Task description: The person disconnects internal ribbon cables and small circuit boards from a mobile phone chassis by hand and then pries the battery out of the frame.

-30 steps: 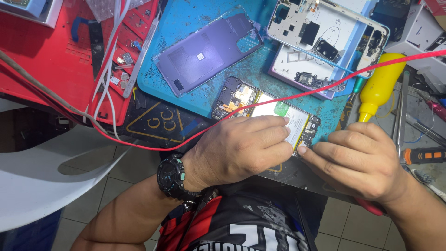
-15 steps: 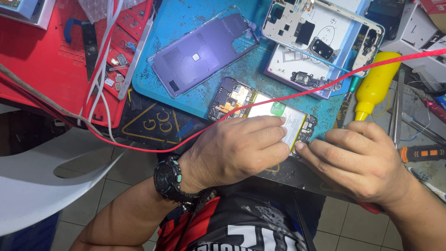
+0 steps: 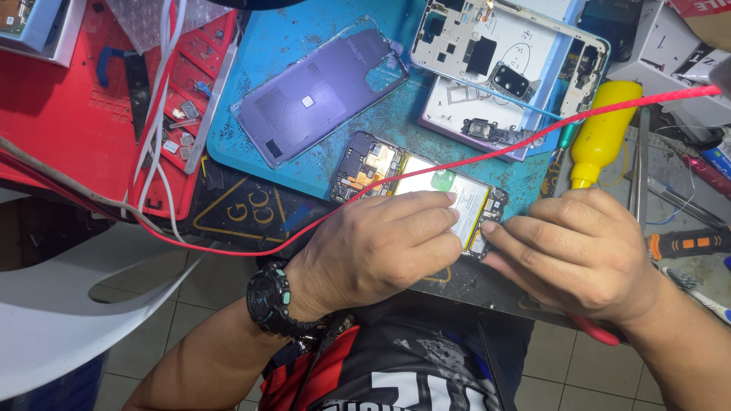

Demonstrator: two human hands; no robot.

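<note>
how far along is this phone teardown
Done: the purple back cover is off and lies on the blue mat, and a white inner frame sits apart at the top. In hand: the left hand and right hand both press on the opened phone, fingertips at its battery end. Left: the battery and circuit board are still in the phone. What the fingers grip is hidden.

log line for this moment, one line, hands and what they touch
left hand: fingers on opened phone | right hand: fingertips at phone's end | red wire crosses above | back cover on blue mat
</note>
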